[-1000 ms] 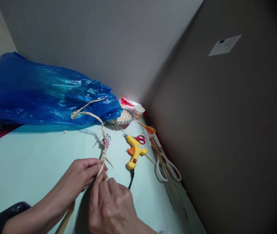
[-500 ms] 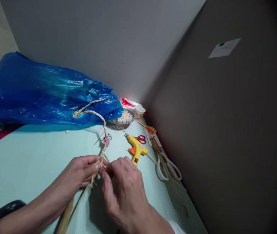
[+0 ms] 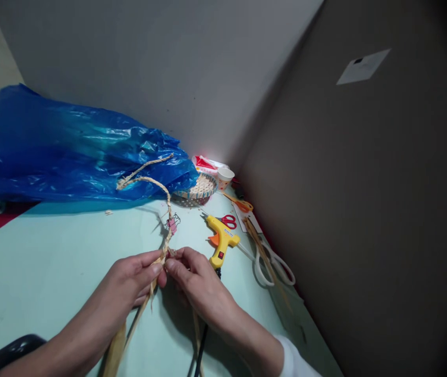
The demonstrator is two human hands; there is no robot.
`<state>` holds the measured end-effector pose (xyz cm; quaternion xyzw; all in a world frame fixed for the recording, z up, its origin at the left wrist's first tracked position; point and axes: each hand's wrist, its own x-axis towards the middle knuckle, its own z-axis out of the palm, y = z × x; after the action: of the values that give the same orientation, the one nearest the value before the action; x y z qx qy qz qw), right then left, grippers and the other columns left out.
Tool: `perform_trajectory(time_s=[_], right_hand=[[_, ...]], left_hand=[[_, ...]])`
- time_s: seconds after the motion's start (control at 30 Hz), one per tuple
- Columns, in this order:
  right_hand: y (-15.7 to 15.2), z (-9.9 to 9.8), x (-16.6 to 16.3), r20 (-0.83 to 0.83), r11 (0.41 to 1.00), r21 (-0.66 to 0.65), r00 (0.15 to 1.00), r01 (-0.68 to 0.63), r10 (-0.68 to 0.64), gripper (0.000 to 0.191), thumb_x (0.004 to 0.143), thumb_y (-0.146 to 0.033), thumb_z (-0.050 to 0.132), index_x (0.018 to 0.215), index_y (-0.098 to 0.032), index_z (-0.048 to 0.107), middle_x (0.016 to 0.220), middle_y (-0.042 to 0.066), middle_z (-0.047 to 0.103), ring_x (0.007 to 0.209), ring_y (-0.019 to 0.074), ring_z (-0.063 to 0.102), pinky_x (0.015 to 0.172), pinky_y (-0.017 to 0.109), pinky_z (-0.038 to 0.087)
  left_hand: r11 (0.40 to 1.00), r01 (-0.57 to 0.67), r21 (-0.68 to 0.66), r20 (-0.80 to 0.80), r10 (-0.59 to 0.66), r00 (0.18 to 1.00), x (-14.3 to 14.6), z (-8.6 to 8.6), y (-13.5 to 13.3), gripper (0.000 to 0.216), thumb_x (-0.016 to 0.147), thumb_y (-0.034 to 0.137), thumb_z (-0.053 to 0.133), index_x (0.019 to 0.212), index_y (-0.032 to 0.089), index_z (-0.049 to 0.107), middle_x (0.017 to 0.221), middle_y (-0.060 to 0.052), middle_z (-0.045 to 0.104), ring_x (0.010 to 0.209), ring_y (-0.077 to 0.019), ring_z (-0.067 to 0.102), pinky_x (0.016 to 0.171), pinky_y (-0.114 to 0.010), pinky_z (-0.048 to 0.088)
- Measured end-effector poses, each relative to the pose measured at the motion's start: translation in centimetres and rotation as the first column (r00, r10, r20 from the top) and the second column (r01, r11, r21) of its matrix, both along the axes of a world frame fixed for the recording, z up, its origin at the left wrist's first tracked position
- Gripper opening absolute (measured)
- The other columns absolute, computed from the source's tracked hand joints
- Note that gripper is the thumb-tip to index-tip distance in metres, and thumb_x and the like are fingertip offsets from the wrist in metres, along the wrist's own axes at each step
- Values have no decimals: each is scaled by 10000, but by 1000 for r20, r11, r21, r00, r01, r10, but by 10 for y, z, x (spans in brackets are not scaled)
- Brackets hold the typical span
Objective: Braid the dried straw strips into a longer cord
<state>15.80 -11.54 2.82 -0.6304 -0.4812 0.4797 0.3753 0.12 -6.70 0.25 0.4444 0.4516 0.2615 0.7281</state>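
A pale braided straw cord [image 3: 156,180] runs from the blue plastic bag down to my hands. A pink binder clip [image 3: 172,225] grips it a little beyond my fingers. My left hand [image 3: 132,277] pinches the lower end of the braid between thumb and fingers, with loose strands trailing below. My right hand [image 3: 203,288] is closed on a strand right beside it, fingertips almost touching the left ones. One flat strand [image 3: 115,351] hangs under my left hand, and a thinner strand [image 3: 196,330] comes down below my right hand.
A blue plastic bag [image 3: 69,152] lies along the back wall. Near the corner are a woven basket [image 3: 197,192] and a paper cup [image 3: 225,178]. To the right lie a yellow glue gun [image 3: 223,238], red-handled scissors [image 3: 229,221], orange-handled scissors [image 3: 242,204] and white-handled scissors [image 3: 262,272].
My right hand has turned and drawn in its fingers at the braid, and a strand now hangs below it. My left hand keeps its pinch in about the same place.
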Motion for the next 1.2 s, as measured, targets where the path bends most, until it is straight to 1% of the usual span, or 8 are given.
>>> perform_trajectory(time_s=[0.23, 0.4, 0.6, 0.67, 0.8, 0.9, 1.03, 1.2], right_hand=[[1, -1, 3, 7, 994, 92, 999, -52, 51, 335, 976, -185, 604, 647, -159, 662, 574, -42, 523, 582, 111, 392, 601, 263, 294], [-3, -6, 0, 17, 995, 98, 1000, 10, -11, 328, 967, -189, 617, 645, -160, 671, 554, -45, 538, 544, 106, 395, 571, 257, 294], [-5, 4, -3, 150, 994, 70, 984, 85, -95, 288, 965, -182, 635, 677, -171, 637, 587, -36, 591, 538, 106, 434, 550, 237, 316], [-6, 3, -3, 184, 991, 101, 978, 84, -102, 247, 955, -181, 646, 709, -168, 665, 588, -39, 585, 541, 108, 437, 553, 234, 322], [-8, -4, -4, 194, 980, 184, 974, 78, -114, 210, 939, -191, 654, 746, -158, 731, 605, -40, 581, 566, 106, 451, 580, 233, 337], [-8, -10, -4, 137, 974, 214, 985, 75, -106, 258, 940, -189, 625, 716, -152, 749, 586, -39, 562, 554, 103, 438, 577, 240, 335], [-6, -16, -3, 43, 970, 225, 993, 95, -107, 283, 931, -235, 620, 696, -148, 751, 547, -45, 503, 555, 105, 406, 557, 247, 312], [-5, -14, -1, -52, 975, 207, 996, 84, -75, 288, 915, -283, 622, 686, -142, 726, 562, -51, 442, 587, 105, 365, 560, 250, 287]], left_hand=[[991, 21, 134, -124, -4, 992, 0, 0, -4, 923, 740, 581, 760, 1522, 148, 532, 734, 25, 688, 695, -214, 664, 670, -309, 479], [864, 236, 444, -415, -36, 909, -2, 6, 0, 692, 821, 659, 513, 1323, 195, 620, 985, -107, 780, 1098, -344, 714, 951, -424, 479], [645, 525, 555, -686, -2, 728, -7, 20, -1, 349, 920, 533, 297, 760, 298, 500, 744, -52, 694, 673, -264, 642, 699, -396, 433], [669, 497, 553, -668, -1, 744, -6, 20, -1, 369, 917, 563, 321, 743, 291, 500, 723, -31, 656, 674, -247, 606, 695, -381, 413], [916, 282, 286, -415, -147, 898, -2, 11, -5, 407, 789, 683, 520, 759, 280, 476, 642, 68, 472, 585, -162, 447, 573, -278, 349], [965, 190, 181, -343, -119, 932, 2, 9, -14, 424, 750, 700, 546, 735, 290, 439, 564, 109, 368, 505, -131, 340, 503, -249, 257], [816, 355, 457, -601, -12, 799, 7, 19, -24, 367, 853, 604, 371, 649, 302, 412, 518, 31, 517, 505, -183, 505, 558, -307, 367], [627, 600, 497, -811, 90, 578, 6, 20, -24, 372, 913, 411, 214, 828, 286, 554, 741, -120, 788, 640, -317, 759, 658, -410, 482]])
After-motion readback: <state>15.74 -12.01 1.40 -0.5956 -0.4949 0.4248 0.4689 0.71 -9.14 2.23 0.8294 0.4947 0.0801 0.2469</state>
